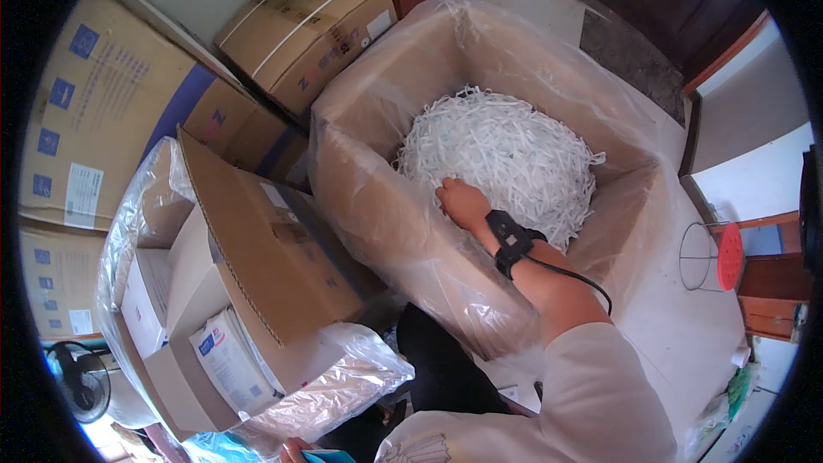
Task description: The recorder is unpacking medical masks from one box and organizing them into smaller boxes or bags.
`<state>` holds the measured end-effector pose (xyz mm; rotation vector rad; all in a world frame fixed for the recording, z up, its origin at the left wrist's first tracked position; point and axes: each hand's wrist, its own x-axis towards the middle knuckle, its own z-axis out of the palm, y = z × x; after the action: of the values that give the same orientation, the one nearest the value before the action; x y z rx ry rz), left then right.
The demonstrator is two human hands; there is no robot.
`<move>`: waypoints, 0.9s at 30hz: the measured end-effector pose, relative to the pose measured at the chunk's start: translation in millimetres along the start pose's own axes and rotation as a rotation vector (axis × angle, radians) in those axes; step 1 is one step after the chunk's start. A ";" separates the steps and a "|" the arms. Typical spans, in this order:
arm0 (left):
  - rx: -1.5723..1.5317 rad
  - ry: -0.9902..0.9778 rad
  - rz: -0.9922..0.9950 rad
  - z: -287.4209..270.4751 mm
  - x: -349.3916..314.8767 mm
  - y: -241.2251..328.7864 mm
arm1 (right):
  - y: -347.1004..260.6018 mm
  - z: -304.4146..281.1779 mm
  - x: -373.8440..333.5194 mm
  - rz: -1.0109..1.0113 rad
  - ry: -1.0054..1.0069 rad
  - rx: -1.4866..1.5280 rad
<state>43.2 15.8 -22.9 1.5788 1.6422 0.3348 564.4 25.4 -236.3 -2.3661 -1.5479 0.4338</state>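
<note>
The right hand [463, 203], fingers curled, is at the near edge of white shredded paper [506, 154] heaped in a large brown cardboard box [377, 193] draped with clear plastic film [471, 291]. Near left, the partly visible left hand [295, 451] meets a flat blue item [330, 456].

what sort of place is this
Probably a storage or packing room: stacked cartons stand at the left, a large plastic-lined box holds white shredded strips, and a dark door shows it is indoors.
</note>
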 end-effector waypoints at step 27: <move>0.026 0.055 -0.228 11.6 21.4 0.8 | 34.2 67.6 11.9 0.157 -0.039 -0.179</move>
<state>54.4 31.8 -37.4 1.3939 1.8548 0.2397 570.8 27.7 -312.7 -2.6427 -1.4793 0.3919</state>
